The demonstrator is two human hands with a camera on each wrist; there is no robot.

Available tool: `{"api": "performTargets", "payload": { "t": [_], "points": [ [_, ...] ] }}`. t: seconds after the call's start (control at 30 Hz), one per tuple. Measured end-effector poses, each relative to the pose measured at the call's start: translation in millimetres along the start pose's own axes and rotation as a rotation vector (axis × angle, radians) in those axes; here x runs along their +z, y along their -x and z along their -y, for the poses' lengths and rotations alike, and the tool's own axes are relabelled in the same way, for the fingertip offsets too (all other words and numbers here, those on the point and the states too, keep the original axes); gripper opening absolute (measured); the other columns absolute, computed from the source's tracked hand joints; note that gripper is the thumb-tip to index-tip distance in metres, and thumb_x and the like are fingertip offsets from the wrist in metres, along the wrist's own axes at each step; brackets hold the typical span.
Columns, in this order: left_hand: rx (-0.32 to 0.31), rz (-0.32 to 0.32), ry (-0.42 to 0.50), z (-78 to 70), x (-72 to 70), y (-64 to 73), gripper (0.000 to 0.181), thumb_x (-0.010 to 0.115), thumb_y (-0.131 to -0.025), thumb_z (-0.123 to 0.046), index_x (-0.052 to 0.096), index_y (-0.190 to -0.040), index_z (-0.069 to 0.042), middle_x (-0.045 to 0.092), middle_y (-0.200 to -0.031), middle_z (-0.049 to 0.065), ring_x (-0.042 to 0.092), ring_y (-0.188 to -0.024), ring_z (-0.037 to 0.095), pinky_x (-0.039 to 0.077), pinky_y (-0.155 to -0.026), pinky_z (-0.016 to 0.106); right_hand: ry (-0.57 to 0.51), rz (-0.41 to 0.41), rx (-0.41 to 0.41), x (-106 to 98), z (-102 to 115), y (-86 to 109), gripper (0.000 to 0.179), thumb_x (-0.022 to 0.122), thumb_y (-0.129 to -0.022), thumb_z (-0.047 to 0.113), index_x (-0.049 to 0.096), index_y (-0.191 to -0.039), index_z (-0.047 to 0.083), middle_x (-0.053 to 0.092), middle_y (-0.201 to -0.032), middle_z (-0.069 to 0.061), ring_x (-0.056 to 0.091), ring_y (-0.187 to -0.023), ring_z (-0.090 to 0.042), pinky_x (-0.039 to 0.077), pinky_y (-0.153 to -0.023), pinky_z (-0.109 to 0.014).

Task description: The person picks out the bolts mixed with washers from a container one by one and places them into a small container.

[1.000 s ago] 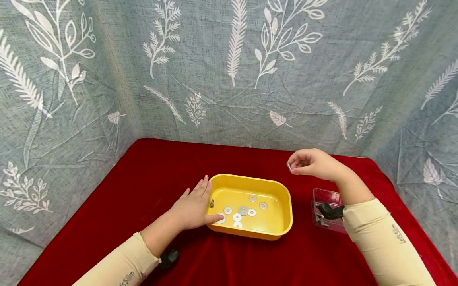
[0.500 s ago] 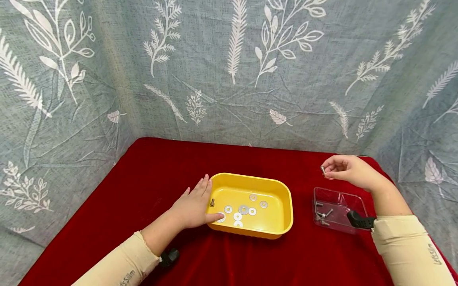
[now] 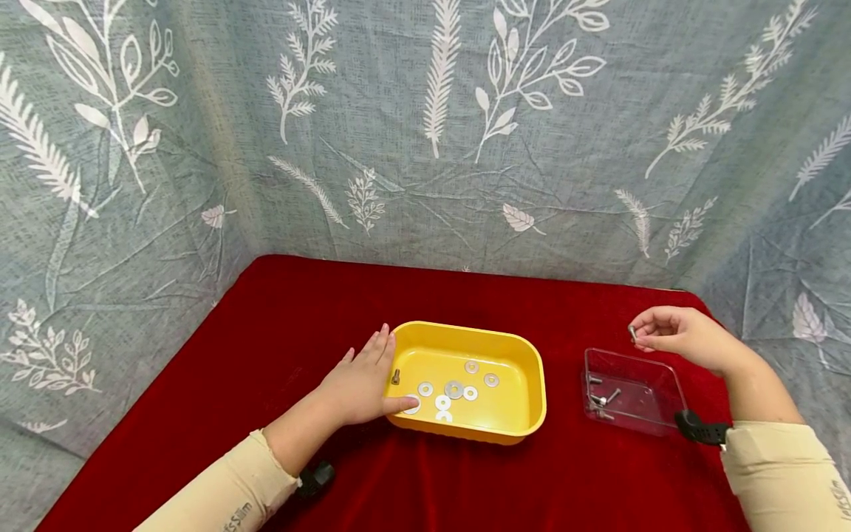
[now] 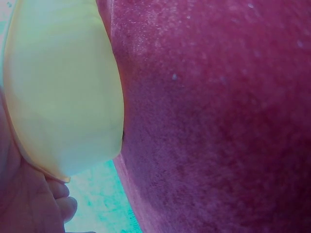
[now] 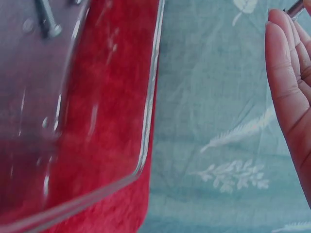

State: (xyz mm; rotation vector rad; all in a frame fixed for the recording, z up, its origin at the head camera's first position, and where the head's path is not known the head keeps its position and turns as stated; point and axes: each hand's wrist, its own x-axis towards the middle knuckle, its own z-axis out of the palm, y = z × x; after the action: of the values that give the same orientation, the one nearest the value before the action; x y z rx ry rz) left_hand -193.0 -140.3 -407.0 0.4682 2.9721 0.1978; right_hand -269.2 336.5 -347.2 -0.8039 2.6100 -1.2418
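My left hand [image 3: 355, 388] lies along the left side of a yellow plastic tray [image 3: 468, 341], fingers straight against its wall and thumb reaching over the front rim. In the left wrist view the tray's outer wall [image 4: 68, 87] fills the left side. Inside the tray are several flat washers [image 3: 454, 389] and one small bolt [image 3: 395, 377] by the left wall. Over to the right, my right hand [image 3: 694, 340] pinches a small silver bolt [image 3: 632, 333] between thumb and fingertips, above the back edge of a clear plastic box [image 3: 648, 425].
Several bolts [image 3: 613, 395] lie in the left part of the clear box. Dark red cloth [image 3: 266, 355] covers the table. A grey-green patterned curtain [image 3: 399, 222] hangs behind and at both sides.
My right hand has moved right and slightly toward me with the bolt, from behind the yellow tray's right end to the clear box. The left hand and tray have stayed in place.
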Motion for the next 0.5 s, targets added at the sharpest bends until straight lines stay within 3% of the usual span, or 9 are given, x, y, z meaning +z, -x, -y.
{"api": "performTargets", "payload": {
  "t": [0.33, 0.5],
  "points": [
    [0.016, -0.007, -0.01, 2.6, -1.2, -0.4, 0.112, 0.04, -0.073, -0.079, 0.009, -0.145, 0.001, 0.003, -0.152, 0.015, 0.009, -0.139, 0.024, 0.021, -0.106, 0.051, -0.031, 0.038, -0.001, 0, -10, 17.2, 0.012, 0.059, -0.085, -0.003, 0.06, -0.097, 0.001, 0.065, -0.083, -0.004, 0.063, -0.074, -0.008, 0.052, -0.064, -0.023],
    [0.018, -0.009, 0.006, 3.1, -1.6, -0.5, 0.111, 0.044, -0.074, -0.077, 0.009, -0.145, 0.001, 0.004, -0.152, 0.016, 0.009, -0.139, 0.025, 0.021, -0.106, 0.052, -0.035, 0.055, 0.0, 0, -11, 21.7, 0.014, 0.059, -0.085, -0.003, 0.061, -0.097, 0.004, 0.066, -0.083, -0.001, 0.064, -0.075, -0.007, 0.052, -0.065, -0.022]
  ]
}}
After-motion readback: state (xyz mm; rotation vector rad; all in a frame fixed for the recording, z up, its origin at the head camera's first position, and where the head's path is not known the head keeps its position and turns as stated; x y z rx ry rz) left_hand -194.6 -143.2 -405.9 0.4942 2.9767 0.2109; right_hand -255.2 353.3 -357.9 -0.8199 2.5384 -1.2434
